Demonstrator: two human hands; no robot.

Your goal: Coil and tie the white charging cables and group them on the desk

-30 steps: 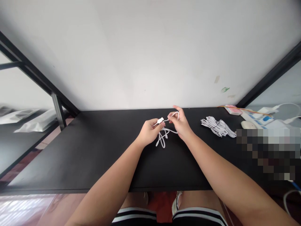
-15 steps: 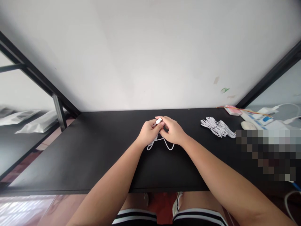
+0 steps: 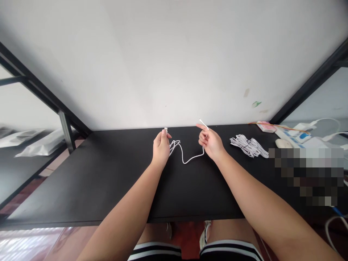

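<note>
Left hand (image 3: 160,148) closed on plug (image 3: 165,129) and loops of cable (image 3: 185,162); right hand (image 3: 212,144) curled round it near other end, forefinger out. Cable sags between them, near back edge of table (image 3: 108,170). Likely light, limp, slightly springy; best gripped at plug. No writing legible.

white cable (image 3: 185,163) | USB plug (image 3: 165,129) up | loops left, slack middle | over black table (image 3: 108,174)

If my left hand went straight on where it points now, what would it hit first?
Probably the pale wall behind the black table: your left hand, holding the white USB plug, points that way, though the depth is unclear.
</note>
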